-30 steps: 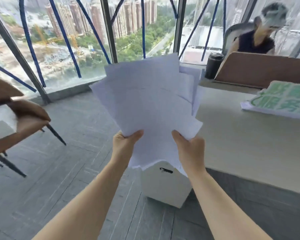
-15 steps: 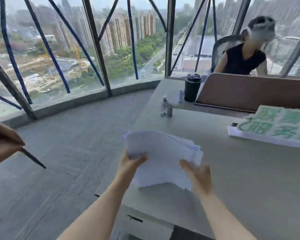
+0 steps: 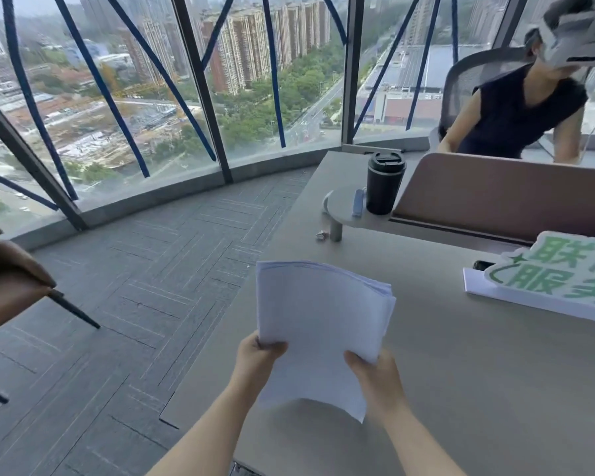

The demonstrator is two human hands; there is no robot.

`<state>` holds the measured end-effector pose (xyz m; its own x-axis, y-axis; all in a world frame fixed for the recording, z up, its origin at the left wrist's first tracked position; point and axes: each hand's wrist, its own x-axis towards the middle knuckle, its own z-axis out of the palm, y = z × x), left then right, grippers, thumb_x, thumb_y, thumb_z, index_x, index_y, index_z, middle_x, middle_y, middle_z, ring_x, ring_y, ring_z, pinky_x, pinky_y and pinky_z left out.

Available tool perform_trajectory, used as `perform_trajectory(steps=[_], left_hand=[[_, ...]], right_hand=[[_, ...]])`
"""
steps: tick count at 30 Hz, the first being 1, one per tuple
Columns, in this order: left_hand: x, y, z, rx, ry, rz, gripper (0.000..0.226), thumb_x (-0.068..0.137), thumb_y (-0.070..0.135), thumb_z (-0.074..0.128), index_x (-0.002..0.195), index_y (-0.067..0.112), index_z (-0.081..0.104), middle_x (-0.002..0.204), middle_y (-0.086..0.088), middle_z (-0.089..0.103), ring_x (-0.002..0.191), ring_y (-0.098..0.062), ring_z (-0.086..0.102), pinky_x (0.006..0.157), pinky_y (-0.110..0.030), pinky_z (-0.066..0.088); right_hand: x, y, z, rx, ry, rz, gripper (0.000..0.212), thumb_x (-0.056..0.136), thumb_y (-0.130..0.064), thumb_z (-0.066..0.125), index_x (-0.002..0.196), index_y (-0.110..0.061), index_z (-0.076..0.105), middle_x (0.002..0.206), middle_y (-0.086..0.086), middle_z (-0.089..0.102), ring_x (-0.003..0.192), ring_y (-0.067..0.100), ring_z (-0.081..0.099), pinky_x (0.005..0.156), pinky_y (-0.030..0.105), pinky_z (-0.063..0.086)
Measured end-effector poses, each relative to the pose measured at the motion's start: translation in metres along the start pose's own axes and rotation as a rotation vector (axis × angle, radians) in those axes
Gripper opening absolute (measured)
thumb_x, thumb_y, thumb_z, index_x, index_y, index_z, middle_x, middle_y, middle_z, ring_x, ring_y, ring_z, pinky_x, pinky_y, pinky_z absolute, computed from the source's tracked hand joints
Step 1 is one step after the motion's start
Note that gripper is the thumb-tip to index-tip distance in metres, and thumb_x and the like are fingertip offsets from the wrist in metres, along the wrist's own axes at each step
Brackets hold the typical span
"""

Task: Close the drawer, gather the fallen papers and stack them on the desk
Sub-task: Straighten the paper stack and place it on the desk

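A stack of white papers [image 3: 320, 314] is held over the left part of the beige desk [image 3: 461, 372]. My left hand [image 3: 260, 355] grips the stack's near left edge with the thumb on top. My right hand [image 3: 375, 376] grips its near right corner. The sheets are roughly squared up, with their edges fanned a little at the far right, and the near end curls upward. Whether the far end touches the desk I cannot tell. The drawer unit is out of view below the desk edge.
A black lidded cup [image 3: 384, 183] stands on a small round shelf [image 3: 344, 209] at the back. A brown divider panel [image 3: 509, 197] crosses the desk; a person [image 3: 516, 111] sits behind it. A green-lettered sign [image 3: 557, 273] lies right. A brown chair [image 3: 11, 280] stands left on the grey floor.
The fanned sheets held up in front of me have come down over the desk and been gathered into a neater stack. My view has moved over the desk, hiding the white drawer unit.
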<state>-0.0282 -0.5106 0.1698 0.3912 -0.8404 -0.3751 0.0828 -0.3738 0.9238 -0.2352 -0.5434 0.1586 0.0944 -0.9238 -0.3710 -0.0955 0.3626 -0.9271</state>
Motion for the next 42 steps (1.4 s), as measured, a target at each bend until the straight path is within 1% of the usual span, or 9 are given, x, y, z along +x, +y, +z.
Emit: perform_trajectory(steps=[3,6,13,17,22,29,33,36,42], left_hand=[[0.019,0.021,0.0,0.021,0.04,0.034,0.029,0.064,0.006,0.074,0.091,-0.002,0.067,0.081,-0.009,0.067,0.074,-0.021,0.058,0.07,-0.035,0.046],[0.05,0.045,-0.008,0.084,0.075,0.065,0.039,0.054,0.015,0.075,0.09,0.002,0.065,0.087,-0.019,0.07,0.074,-0.025,0.063,0.07,-0.044,0.053],[0.152,0.05,-0.031,0.312,0.035,-0.002,0.02,0.073,0.002,0.062,0.088,0.015,0.062,0.087,-0.013,0.07,0.073,-0.028,0.067,0.072,-0.041,0.056],[0.204,0.026,-0.041,0.416,0.032,-0.031,0.019,0.072,0.007,0.061,0.089,0.015,0.064,0.092,-0.014,0.073,0.086,-0.033,0.07,0.079,-0.047,0.058],[0.231,0.008,-0.047,0.502,0.059,-0.053,0.024,0.076,0.009,0.06,0.1,0.01,0.064,0.091,-0.005,0.067,0.082,-0.027,0.064,0.071,-0.033,0.051],[0.246,-0.017,-0.053,0.638,0.12,-0.01,0.027,0.079,0.015,0.061,0.106,0.014,0.063,0.104,-0.004,0.066,0.091,-0.023,0.06,0.076,-0.031,0.044],[0.245,-0.022,-0.051,0.798,0.179,0.049,0.041,0.083,0.021,0.062,0.123,0.012,0.057,0.121,-0.013,0.053,0.113,-0.031,0.05,0.091,-0.04,0.042],[0.23,-0.019,-0.051,0.843,0.226,0.087,0.044,0.089,0.027,0.058,0.13,0.01,0.052,0.126,-0.014,0.051,0.116,-0.033,0.047,0.093,-0.042,0.041],[0.139,-0.029,-0.059,0.746,0.215,0.19,0.023,0.09,0.018,0.054,0.109,0.027,0.062,0.106,0.003,0.057,0.093,-0.016,0.057,0.075,-0.029,0.047]], right_hand=[[0.015,-0.028,0.004,-0.085,0.071,-0.06,0.009,0.081,-0.014,0.067,0.087,-0.007,0.068,0.074,0.003,0.069,0.066,0.021,0.059,0.058,0.033,0.04],[0.034,-0.057,0.017,-0.074,0.078,-0.089,0.004,0.081,-0.014,0.066,0.084,-0.014,0.069,0.074,0.006,0.071,0.065,0.02,0.063,0.058,0.032,0.045],[0.122,-0.042,0.069,-0.116,0.081,0.099,0.038,0.066,-0.018,0.047,0.096,-0.004,0.066,0.092,0.017,0.073,0.072,0.026,0.061,0.065,0.035,0.045],[0.163,-0.019,0.09,-0.198,0.1,0.166,0.021,0.078,-0.006,0.05,0.095,-0.003,0.063,0.099,0.018,0.072,0.082,0.034,0.066,0.071,0.04,0.052],[0.189,0.0,0.103,-0.259,0.075,0.212,0.025,0.082,-0.001,0.05,0.102,0.006,0.063,0.102,0.022,0.072,0.075,0.023,0.059,0.066,0.031,0.045],[0.187,0.006,0.114,-0.685,0.156,0.23,0.016,0.08,-0.025,0.053,0.091,-0.015,0.054,0.082,-0.003,0.065,0.07,0.024,0.061,0.055,0.029,0.04],[0.182,0.002,0.117,-0.943,0.265,0.254,0.037,0.084,-0.045,0.057,0.099,-0.014,0.043,0.092,0.003,0.065,0.087,0.031,0.065,0.064,0.032,0.04],[0.172,0.007,0.103,-0.76,0.282,0.241,0.041,0.088,-0.052,0.05,0.097,-0.013,0.045,0.08,0.002,0.061,0.075,0.03,0.059,0.063,0.034,0.041],[0.093,0.045,0.04,-0.382,0.276,0.218,0.027,0.092,-0.022,0.059,0.067,-0.015,0.054,0.052,-0.004,0.055,0.054,0.018,0.048,0.061,0.035,0.04]])
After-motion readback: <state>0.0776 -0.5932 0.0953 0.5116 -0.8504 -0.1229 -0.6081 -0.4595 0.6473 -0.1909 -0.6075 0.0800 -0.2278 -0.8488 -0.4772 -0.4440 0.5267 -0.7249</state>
